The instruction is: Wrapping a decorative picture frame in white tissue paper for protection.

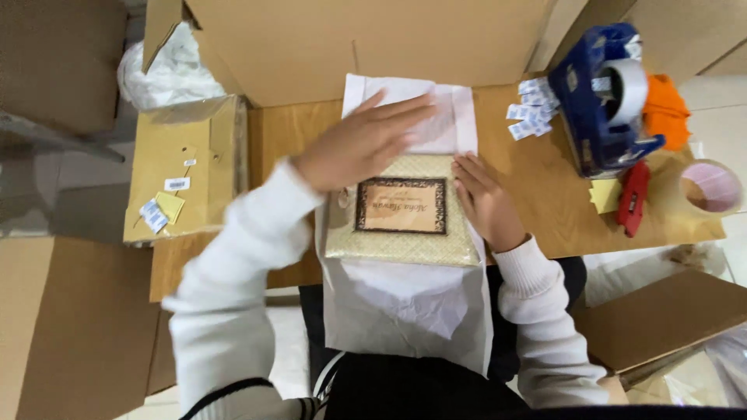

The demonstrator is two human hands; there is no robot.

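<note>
White paper (405, 311) hangs over the table edge at lower centre. A gold box (401, 233) lies on it at frame centre. The right hand (486, 202) rests flat against the box's right edge, fingers together. The left hand (358, 144) hovers open, fingers spread, over the box's upper left. A tape dispenser (603, 97) stands upper right.

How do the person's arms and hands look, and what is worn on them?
Both arms are covered by long white sleeves with ribbed cuffs at the wrists. The left hand and the right hand are bare: no gloves, and no rings or watch can be seen.
</note>
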